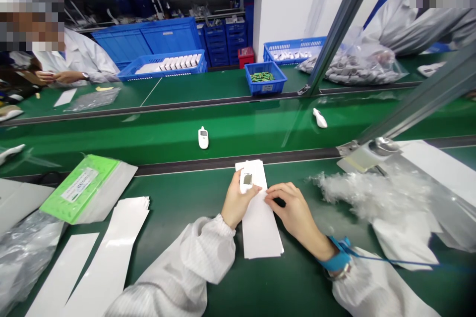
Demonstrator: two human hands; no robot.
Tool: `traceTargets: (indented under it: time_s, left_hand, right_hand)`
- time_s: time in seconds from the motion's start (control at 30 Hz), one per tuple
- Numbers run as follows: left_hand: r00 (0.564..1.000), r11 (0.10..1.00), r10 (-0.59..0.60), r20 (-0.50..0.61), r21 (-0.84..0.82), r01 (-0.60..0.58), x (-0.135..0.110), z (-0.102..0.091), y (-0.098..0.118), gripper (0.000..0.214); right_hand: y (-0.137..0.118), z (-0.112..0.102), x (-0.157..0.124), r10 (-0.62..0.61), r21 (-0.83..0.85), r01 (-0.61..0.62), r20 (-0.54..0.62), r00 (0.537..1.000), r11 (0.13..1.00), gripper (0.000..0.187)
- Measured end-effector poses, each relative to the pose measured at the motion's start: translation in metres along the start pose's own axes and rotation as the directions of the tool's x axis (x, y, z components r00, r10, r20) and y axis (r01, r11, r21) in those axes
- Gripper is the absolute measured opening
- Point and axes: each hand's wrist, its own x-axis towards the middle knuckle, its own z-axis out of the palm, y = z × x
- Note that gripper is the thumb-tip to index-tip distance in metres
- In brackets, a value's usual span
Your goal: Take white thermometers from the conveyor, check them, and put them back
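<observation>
In the head view, a paper stack (262, 237) lies on the dark green bench (178, 193). Over the stack's far end, the left hand (238, 200) grips a white device (245, 183), screen up. At the stack's right edge, the right hand (293, 210) has thumb and forefinger nearly together; whether they pinch anything, I cannot tell. Beyond the stack run a brighter green strip (163, 131), blue crates (171, 34) and a white pillar (286, 5); crumpled plastic (375, 188) lies right of it.
</observation>
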Motion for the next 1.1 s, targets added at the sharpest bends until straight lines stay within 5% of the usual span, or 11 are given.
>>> traceTargets:
  time_s: [0.83,1.1]
  left_hand:
    - [1.000,0.999,0.024,-0.011,0.029,-0.023,0.001,0.000,-0.002,0.052]
    - [0.999,0.999,0.048,-0.022,0.020,-0.047,0.004,0.000,-0.006,0.050]
  right_hand:
    - [0.000,0.001,0.002,0.000,0.008,0.000,0.013,1.000,1.000,0.014]
    - [-0.012,-0.005,-0.008,-0.090,0.023,0.088,0.074,0.993,0.996,0.013]
